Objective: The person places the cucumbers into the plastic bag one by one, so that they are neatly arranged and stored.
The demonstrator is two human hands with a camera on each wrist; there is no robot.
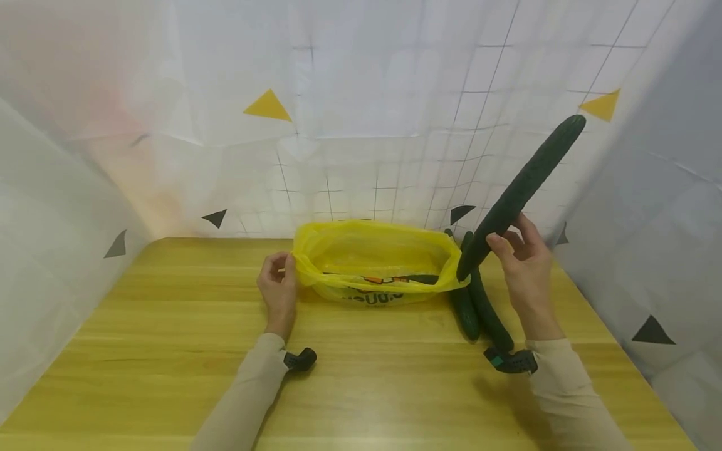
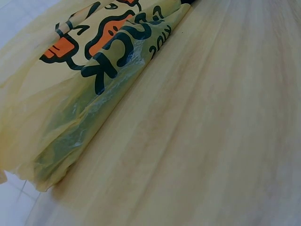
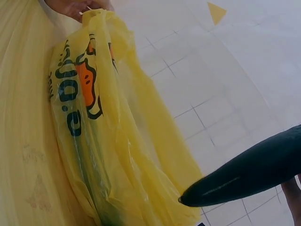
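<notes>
My right hand grips a long dark green cucumber near its lower end, tilted up to the right. Its lower tip overlaps the right rim of a yellow plastic bag in the head view, and in the right wrist view that tip shows over the bag's edge. With thumb and fingers, my left hand pinches the bag's left end. The bag's mouth gapes wide, and part of a cucumber shows inside. Through the thin plastic a green length is visible along the bag's bottom.
Two more cucumbers lie side by side on the wooden table, right of the bag. White sheeting with grid lines and triangle marks closes off the back and both sides. Each wrist wears a dark camera band.
</notes>
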